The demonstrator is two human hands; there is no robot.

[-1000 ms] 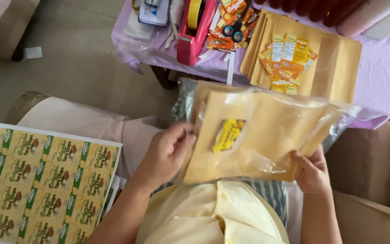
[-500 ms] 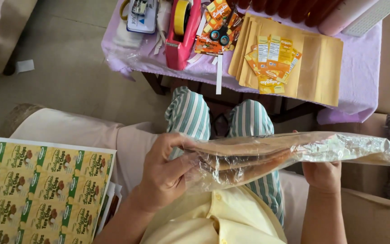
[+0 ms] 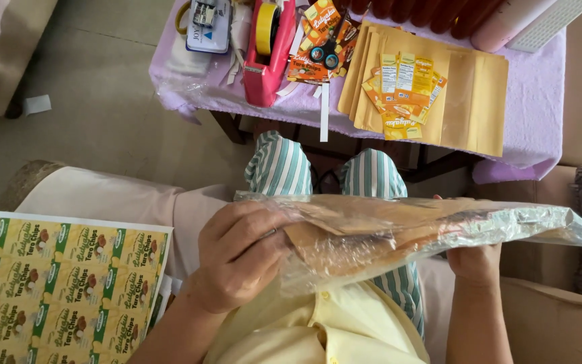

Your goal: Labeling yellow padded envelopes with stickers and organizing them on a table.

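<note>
We hold the clear plastic bag of brown pouches (image 3: 399,232) flat over our lap, left hand (image 3: 240,259) closed around its near end, right hand (image 3: 474,259) gripping underneath; the slippery film could slide and spill the pouches. Ahead stands the purple-covered table (image 3: 533,101) with a pink tape dispenser (image 3: 269,50) and stacked envelopes (image 3: 466,101), and a label sheet (image 3: 55,283) lies at our left.

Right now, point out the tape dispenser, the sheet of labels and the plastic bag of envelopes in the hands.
pink tape dispenser (image 3: 269,57), head view, on its pink side wall.
sheet of labels (image 3: 55,290), head view, on the middle of the printed sheet.
plastic bag of brown envelopes (image 3: 399,236), head view, on the clear film between the hands.
</note>
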